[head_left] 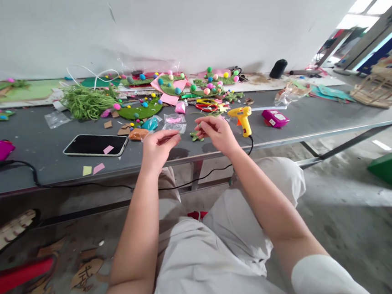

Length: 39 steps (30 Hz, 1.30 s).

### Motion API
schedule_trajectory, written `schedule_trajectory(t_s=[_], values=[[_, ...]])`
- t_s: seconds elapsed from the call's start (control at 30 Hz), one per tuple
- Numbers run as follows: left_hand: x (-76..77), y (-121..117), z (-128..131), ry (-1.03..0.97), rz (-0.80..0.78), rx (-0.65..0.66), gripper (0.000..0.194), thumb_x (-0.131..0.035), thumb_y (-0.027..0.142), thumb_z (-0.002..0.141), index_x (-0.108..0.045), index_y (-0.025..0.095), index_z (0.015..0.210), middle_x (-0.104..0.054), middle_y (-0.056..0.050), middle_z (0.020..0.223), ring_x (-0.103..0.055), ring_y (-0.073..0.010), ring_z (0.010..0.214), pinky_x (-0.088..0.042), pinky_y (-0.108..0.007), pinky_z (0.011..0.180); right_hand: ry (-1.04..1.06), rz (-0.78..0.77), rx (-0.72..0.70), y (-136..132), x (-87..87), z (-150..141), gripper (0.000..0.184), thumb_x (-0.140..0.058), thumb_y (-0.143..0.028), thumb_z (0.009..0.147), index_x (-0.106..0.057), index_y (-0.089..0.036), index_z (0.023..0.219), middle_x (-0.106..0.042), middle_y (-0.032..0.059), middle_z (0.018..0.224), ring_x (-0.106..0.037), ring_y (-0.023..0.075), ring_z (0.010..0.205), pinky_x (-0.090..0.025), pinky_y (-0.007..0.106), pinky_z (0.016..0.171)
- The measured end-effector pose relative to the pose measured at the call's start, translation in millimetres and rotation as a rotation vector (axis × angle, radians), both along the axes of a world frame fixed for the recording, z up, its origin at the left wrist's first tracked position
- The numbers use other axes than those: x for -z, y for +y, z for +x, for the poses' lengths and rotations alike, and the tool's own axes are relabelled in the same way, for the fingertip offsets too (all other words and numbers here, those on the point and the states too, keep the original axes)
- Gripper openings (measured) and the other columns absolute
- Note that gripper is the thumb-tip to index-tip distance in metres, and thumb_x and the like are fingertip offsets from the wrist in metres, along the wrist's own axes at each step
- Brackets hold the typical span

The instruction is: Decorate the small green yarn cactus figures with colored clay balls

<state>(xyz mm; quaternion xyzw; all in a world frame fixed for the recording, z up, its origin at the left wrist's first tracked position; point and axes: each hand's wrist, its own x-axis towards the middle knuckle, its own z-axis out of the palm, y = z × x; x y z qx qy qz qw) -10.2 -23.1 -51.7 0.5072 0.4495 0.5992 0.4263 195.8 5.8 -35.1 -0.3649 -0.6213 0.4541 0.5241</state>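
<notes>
Above the front edge of the grey table, my left hand (158, 149) is closed in a pinch. Whatever sits at its fingertips is too small to name. My right hand (219, 135) also pinches, its fingertips facing the left hand's across a gap; a tiny greenish bit seems to show there. Just below the right fingertips lies a small green leafy piece (195, 136) on the table. To the right of that hand rests a yellow glue gun (243, 117), its black cord hanging over the edge. Small plastic bags (174, 121) lie beyond both hands.
A phone (94, 145) with a pink paper scrap lies left. Green yarn (87, 101), felt with pompoms (139, 110) and red-yellow pliers (209, 104) line the back. Purple packs (275, 118) sit at both sides. A black cable (82, 184) runs along the front edge.
</notes>
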Motion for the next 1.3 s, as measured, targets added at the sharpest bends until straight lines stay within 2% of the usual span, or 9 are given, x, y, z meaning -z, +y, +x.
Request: schedule_trajectory(t_s=[0.1, 0.2, 0.47, 0.63, 0.73, 0.93, 1.07, 1.17, 1.3], values=[[1.0, 0.8, -8.1, -0.046, 0.017, -0.019, 0.033, -0.088, 0.036, 0.073, -0.084, 0.021, 0.102, -0.080, -0.007, 0.097, -0.073, -0.0228, 0.084, -0.061, -0.037, 0.082, -0.084, 0.017, 0.008, -1.6, -1.8, 2.8, 0.048, -0.070, -0.066, 0.085, -0.070, -0.018, 0.081, -0.060, -0.0009, 0.063, -0.054, 0.0107, 0.055, -0.047, 0.026, 0.053], [3.2, 1.7, -9.0, -0.084, -0.008, 0.016, 0.037, -0.088, 0.039, 0.075, -0.083, 0.021, 0.108, -0.079, -0.007, 0.105, -0.072, -0.0194, 0.082, -0.060, -0.034, 0.079, -0.121, 0.026, 0.032, -1.5, -0.3, 3.0, 0.045, -0.080, -0.062, 0.078, -0.067, -0.019, 0.078, -0.060, -0.0017, 0.063, -0.053, 0.0109, 0.056, -0.046, 0.026, 0.054], [-1.6, -2.3, -0.9, -0.161, -0.052, 0.135, 0.035, -0.094, 0.039, 0.068, -0.079, 0.017, 0.091, -0.077, -0.006, 0.092, -0.074, -0.0174, 0.080, -0.062, -0.032, 0.081, -0.108, 0.045, 0.073, 9.2, 8.5, 6.0, 0.030, -0.081, -0.045, 0.079, -0.067, -0.018, 0.084, -0.068, 0.0007, 0.073, -0.062, 0.0134, 0.065, -0.052, 0.029, 0.064], [-0.9, -1.9, 0.7, -0.167, -0.046, 0.071, 0.035, -0.096, 0.035, 0.063, -0.077, 0.017, 0.087, -0.075, -0.002, 0.078, -0.073, -0.0173, 0.072, -0.061, -0.029, 0.069, -0.096, 0.005, 0.084, 13.8, 13.3, 7.1, 0.033, -0.083, -0.046, 0.076, -0.070, -0.018, 0.088, -0.070, 0.0012, 0.077, -0.063, 0.0131, 0.067, -0.053, 0.028, 0.065], [-1.7, -2.2, 2.5, -0.204, -0.074, 0.107, 0.032, -0.093, 0.036, 0.069, -0.078, 0.017, 0.090, -0.078, -0.005, 0.082, -0.076, -0.0179, 0.075, -0.062, -0.028, 0.071, -0.051, -0.059, 0.076, 14.9, 13.6, 6.0, 0.042, -0.081, -0.055, 0.077, -0.072, -0.018, 0.094, -0.073, 0.0031, 0.081, -0.065, 0.0133, 0.068, -0.056, 0.029, 0.067], [-4.4, -2.4, 7.8, -0.300, -0.127, 0.182, 0.040, -0.087, 0.046, 0.077, -0.078, 0.015, 0.100, -0.079, -0.007, 0.085, -0.076, -0.0157, 0.072, -0.062, -0.026, 0.070, -0.121, -0.053, 0.059, 9.2, 7.0, 5.5, 0.047, -0.076, -0.062, 0.081, -0.068, -0.017, 0.073, -0.060, -0.0015, 0.056, -0.052, 0.0089, 0.051, -0.044, 0.023, 0.051], [-1.9, -1.7, 11.2, -0.298, -0.102, 0.145, 0.039, -0.089, 0.049, 0.073, -0.080, 0.015, 0.089, -0.074, -0.003, 0.070, -0.069, -0.0110, 0.059, -0.058, -0.021, 0.060, -0.109, 0.009, 0.023, 8.2, 7.0, 5.2, 0.040, -0.088, -0.052, 0.071, -0.072, -0.018, 0.084, -0.071, 0.0010, 0.075, -0.063, 0.0119, 0.066, -0.053, 0.025, 0.064], [0.3, -2.0, 12.7, -0.293, -0.074, 0.143, 0.036, -0.094, 0.039, 0.069, -0.081, 0.016, 0.093, -0.079, -0.005, 0.082, -0.073, -0.0127, 0.070, -0.061, -0.023, 0.071, -0.046, -0.003, -0.034, 8.0, 7.9, 3.4, 0.045, -0.084, -0.056, 0.074, -0.073, -0.019, 0.097, -0.076, 0.0042, 0.090, -0.069, 0.0148, 0.078, -0.059, 0.030, 0.077], [0.8, -2.1, 13.5, -0.292, -0.087, 0.202, 0.038, -0.090, 0.040, 0.075, -0.080, 0.018, 0.104, -0.081, -0.008, 0.095, -0.077, -0.0176, 0.083, -0.062, -0.030, 0.081, -0.054, -0.030, -0.064, 1.9, 3.4, 1.6, 0.047, -0.072, -0.063, 0.085, -0.072, -0.017, 0.088, -0.072, 0.0031, 0.074, -0.064, 0.0121, 0.064, -0.056, 0.026, 0.063]])
